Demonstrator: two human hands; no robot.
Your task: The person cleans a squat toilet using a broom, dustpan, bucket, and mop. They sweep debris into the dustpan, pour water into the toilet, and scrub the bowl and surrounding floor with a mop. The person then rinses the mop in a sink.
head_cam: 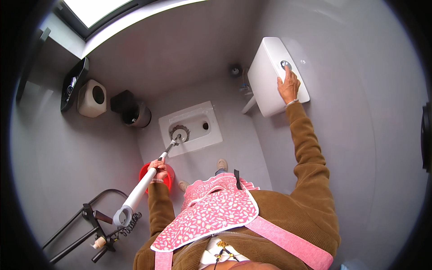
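My left hand [158,168] grips the pole of a white-handled mop [139,190]. Its round head [180,135], fringed with grey strands, rests in the basin of a white squat toilet [194,148]. The drain hole shows to the right of the mop head. My right hand [289,87] reaches to a white wall-mounted cistern [266,81]. A fingertip of it touches the round chrome flush button [286,64] on the cistern's top, and the other fingers lie on the lid. Behind my left wrist stands a red bucket [144,171], partly covered by the hand and pole.
Along the left wall are a waste bin [143,114], a white paper dispenser [89,101] and a black tray-like shelf [75,79]. A black shower fixture [96,221] with a coiled hose is at lower left. A window [96,10] lies at the top. My shoes [222,164] stand before the toilet.
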